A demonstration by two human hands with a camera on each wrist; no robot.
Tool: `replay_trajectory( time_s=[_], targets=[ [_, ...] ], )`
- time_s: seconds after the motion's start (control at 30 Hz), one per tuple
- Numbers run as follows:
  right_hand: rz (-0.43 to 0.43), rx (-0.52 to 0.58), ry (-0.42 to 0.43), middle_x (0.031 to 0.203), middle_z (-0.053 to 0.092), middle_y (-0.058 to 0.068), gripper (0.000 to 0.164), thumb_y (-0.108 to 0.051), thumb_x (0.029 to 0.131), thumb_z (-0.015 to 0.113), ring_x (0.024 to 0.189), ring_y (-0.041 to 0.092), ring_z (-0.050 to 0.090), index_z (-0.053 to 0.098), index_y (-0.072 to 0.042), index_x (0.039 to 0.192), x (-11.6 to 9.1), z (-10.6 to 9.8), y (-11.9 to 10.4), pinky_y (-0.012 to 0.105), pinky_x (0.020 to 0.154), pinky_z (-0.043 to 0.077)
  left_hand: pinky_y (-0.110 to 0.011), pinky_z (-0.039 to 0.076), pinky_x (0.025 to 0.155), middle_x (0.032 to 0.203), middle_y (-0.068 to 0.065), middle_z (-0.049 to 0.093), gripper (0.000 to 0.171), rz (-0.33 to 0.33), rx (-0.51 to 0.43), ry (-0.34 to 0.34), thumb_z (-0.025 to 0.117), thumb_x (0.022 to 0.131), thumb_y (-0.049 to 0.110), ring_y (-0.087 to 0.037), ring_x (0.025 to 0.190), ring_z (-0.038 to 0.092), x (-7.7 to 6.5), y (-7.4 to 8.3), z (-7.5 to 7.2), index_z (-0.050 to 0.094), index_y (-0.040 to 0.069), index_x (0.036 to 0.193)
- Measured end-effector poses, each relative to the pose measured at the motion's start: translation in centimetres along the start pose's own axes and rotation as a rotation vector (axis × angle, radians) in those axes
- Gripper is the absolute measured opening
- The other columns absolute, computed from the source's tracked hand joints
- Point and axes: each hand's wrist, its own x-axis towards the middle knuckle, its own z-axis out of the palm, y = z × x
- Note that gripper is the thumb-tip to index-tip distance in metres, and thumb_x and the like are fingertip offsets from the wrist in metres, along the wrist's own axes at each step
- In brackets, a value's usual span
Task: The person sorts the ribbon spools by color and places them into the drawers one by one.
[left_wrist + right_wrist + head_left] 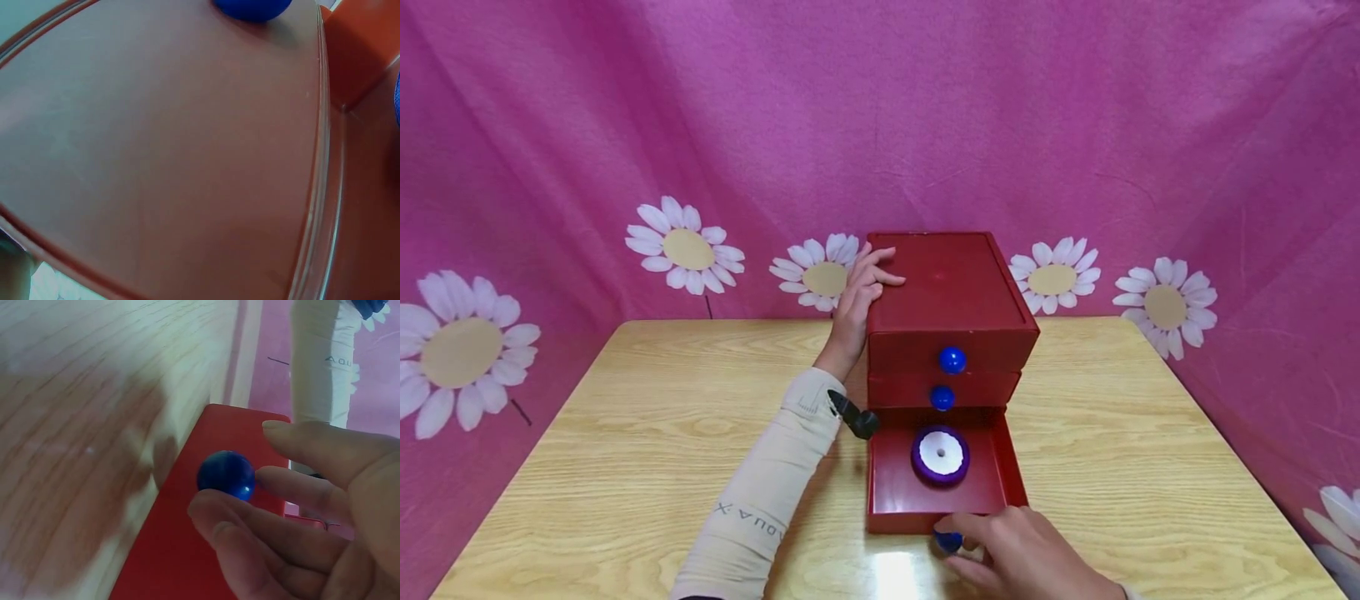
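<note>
A red chest of drawers [951, 287] with blue round knobs has its bottom drawer [898, 496] pulled out. Inside lies a round roll [942, 456] with a purple rim, white face and small central hole, like a ribbon spool. My left hand [856, 296] rests against the chest's upper left edge, fingers extended over the top. With curled fingers, my right hand [1011, 546] holds the bottom drawer's blue knob [226, 475], which is partly covered in the head view. The left wrist view shows a red panel [162, 156] close up, but not the hand's grip.
The chest stands on a light wooden table [715, 400]. Behind it hangs a pink cloth [820, 108] printed with white daisies. Two upper drawers, with the top knob [952, 360] and middle knob [942, 397], sit above the extended one.
</note>
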Motion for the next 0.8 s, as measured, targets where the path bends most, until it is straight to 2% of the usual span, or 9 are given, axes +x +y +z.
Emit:
replay_trajectory(
  time_s=[0.1, 0.23, 0.8],
  targets=[
    [-0.011, -0.036, 0.012, 0.103, 0.065, -0.018, 0.036, -0.040, 0.085, 0.070, 0.085, 0.004, 0.059, 0.066, -0.029, 0.119, 0.1, 0.3, 0.2, 0.035, 0.083, 0.055, -0.047, 0.005, 0.117, 0.141, -0.030, 0.041, 0.037, -0.005, -0.001, -0.002, 0.033, 0.087, 0.000, -0.045, 0.143, 0.011, 0.0, 0.0, 0.0, 0.063, -0.015, 0.102],
    [-0.007, -0.054, 0.021, 0.109, 0.065, -0.017, 0.039, -0.041, 0.084, 0.070, 0.090, 0.007, 0.061, 0.065, -0.031, 0.121, 0.3, 0.6, 0.3, 0.041, 0.085, 0.054, -0.049, 0.005, 0.117, 0.140, -0.032, 0.040, 0.036, -0.002, 0.003, -0.006, 0.033, 0.087, -0.001, -0.047, 0.142, 0.011, -0.1, 0.5, 0.0, 0.062, -0.016, 0.102],
    [-0.002, -0.040, 0.052, 0.107, 0.066, -0.016, 0.037, -0.040, 0.083, 0.071, 0.087, 0.008, 0.061, 0.066, -0.029, 0.119, 0.7, 1.2, 0.9, 0.042, 0.083, 0.055, -0.049, 0.004, 0.117, 0.140, -0.034, 0.040, 0.037, 0.003, -0.002, -0.004, 0.033, 0.086, -0.001, -0.047, 0.142, 0.011, 0.0, 0.6, 0.0, 0.062, -0.017, 0.102]
  ],
)
